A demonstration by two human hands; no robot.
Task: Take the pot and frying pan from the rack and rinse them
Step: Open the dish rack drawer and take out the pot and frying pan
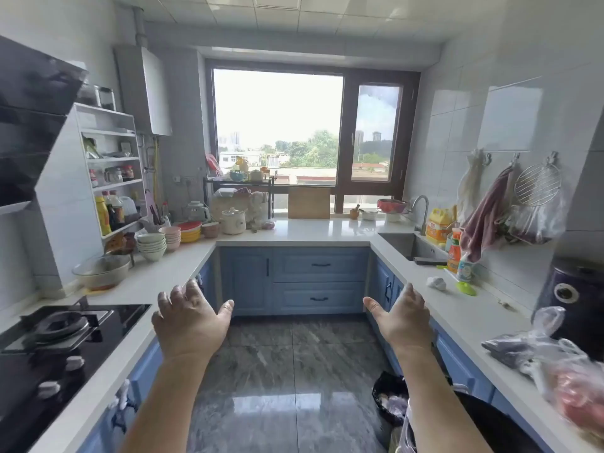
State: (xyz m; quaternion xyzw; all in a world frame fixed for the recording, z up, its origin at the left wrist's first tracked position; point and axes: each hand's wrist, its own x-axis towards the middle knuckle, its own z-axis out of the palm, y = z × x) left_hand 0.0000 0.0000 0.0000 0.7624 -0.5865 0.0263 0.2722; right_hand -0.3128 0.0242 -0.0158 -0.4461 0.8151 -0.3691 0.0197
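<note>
I stand in a U-shaped kitchen with both arms stretched out over the floor. My left hand (191, 313) is spread, palm down, and holds nothing. My right hand (403, 317) mirrors it, fingers straight and empty. A black rack (240, 188) stands on the back counter under the window, with bowls and a small pot-like vessel on its top shelf. I cannot make out a frying pan from here. The steel sink (408, 246) with its curved tap (421, 210) is set into the right counter.
A gas hob (62, 331) fills the left counter, with a glass bowl (103, 271) and stacked bowls (152, 245) behind it. Detergent bottles (456, 253) stand by the sink; plastic bags (555, 364) lie at right. A bin (390, 397) sits on the floor.
</note>
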